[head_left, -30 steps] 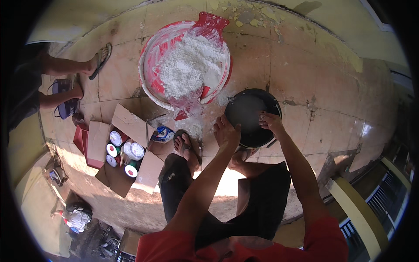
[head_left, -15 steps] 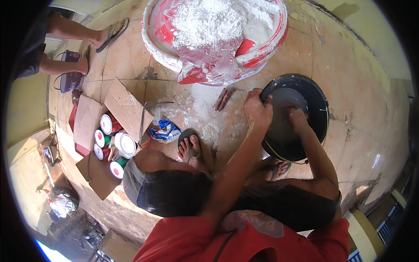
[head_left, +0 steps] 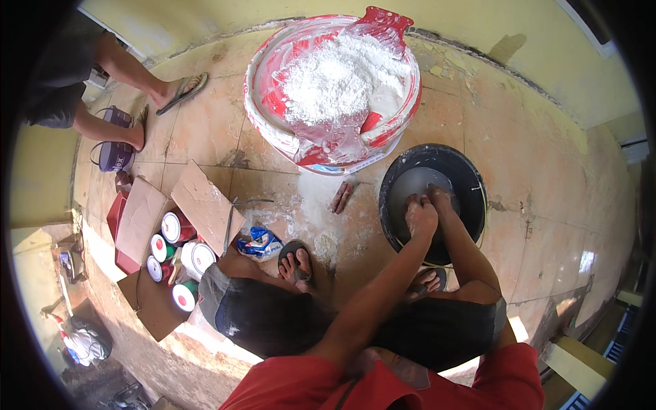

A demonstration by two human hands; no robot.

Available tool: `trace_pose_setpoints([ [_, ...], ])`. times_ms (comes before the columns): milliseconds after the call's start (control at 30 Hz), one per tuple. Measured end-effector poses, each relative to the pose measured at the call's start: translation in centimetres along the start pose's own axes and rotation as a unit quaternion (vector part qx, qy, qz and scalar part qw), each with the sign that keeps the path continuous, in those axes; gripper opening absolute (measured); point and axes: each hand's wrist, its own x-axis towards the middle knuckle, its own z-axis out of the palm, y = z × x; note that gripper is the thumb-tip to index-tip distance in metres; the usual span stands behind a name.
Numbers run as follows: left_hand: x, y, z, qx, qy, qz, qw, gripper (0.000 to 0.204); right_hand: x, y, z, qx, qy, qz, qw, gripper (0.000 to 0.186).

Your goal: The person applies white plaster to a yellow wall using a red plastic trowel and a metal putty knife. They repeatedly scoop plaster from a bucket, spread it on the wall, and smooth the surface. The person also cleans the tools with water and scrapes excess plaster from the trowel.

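Note:
A black bucket (head_left: 471, 236) with cloudy greyish water (head_left: 413, 183) in it stands on the floor in front of me, to the right. Inside its rim, my left hand (head_left: 421, 216) has its fingers curled together, and whatever they may hold is hidden. My right hand (head_left: 441, 198) is right beside it, touching or almost touching it, low over the water. Its fingers are mostly hidden. Beyond the bucket, to the left, a round red tub (head_left: 254, 109) smeared with white carries a heap of white powder (head_left: 328, 78). A red flat spreader (head_left: 380, 26) rests on its far rim.
Two reddish-brown bars (head_left: 342, 197) lie on the tiles by spilled white powder. To the left are an open cardboard box (head_left: 205, 198) with several paint cans (head_left: 202, 258) and a blue-white packet (head_left: 260, 244). Another person's legs (head_left: 130, 68) stand at far left near purple pails (head_left: 115, 156).
My left hand has let go of the bucket's rim and moved inside, next to my right hand. The head view has shifted, showing more of the far wall and the whole tub.

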Motion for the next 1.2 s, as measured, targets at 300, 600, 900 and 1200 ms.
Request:
trace_pose_setpoints([
  [300, 4.8, -1.9, 4.0, -0.368, -0.054, -0.285, 0.883, 0.039, -7.9, -6.3, -5.0, 0.226, -0.146, 0.032, 0.963, 0.033],
  [600, 1.4, 0.0, -0.6, -0.335, -0.228, -0.154, 0.901, 0.020, -12.5, -12.3, -6.7, 0.116, -0.147, -0.017, 0.982, 0.035],
  [900, 1.1, 0.8, 1.9, -0.305, -0.038, -0.287, 0.907, 0.048, -3.9, 1.1, -4.9, 0.399, -0.013, -0.024, 0.916, 0.036],
  [1200, 4.8, -1.7, 6.0, -0.550, -0.175, -0.187, 0.795, 0.041, 0.0, 3.5, -2.8, 0.503, 0.019, -0.049, 0.862, 0.025],
])
